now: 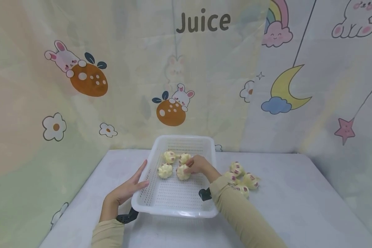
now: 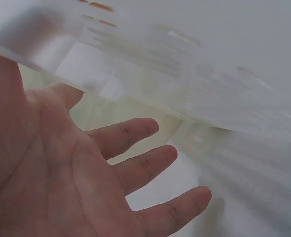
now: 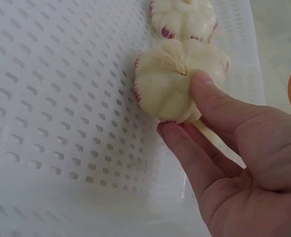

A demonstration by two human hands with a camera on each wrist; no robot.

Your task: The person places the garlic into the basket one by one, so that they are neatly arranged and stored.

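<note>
A garlic bulb (image 3: 160, 89) is pinched by the right hand (image 1: 200, 164) inside a white basket (image 1: 178, 199).
The right grip is narrowed on the bulb, between thumb and fingertips, just off the basket's centre towards 2 o'clock; whether the basket floor is touched by it cannot be told. Three other bulbs (image 1: 165, 171) are seen around it, at 9, between 10 and 11, and at 12 o'clock. The left hand (image 1: 127, 189) is placed at the basket's 9 o'clock side, its grip spread wide. Loose bulbs (image 1: 251, 181) are clustered on the table (image 1: 285, 206) at 3 o'clock.
</note>
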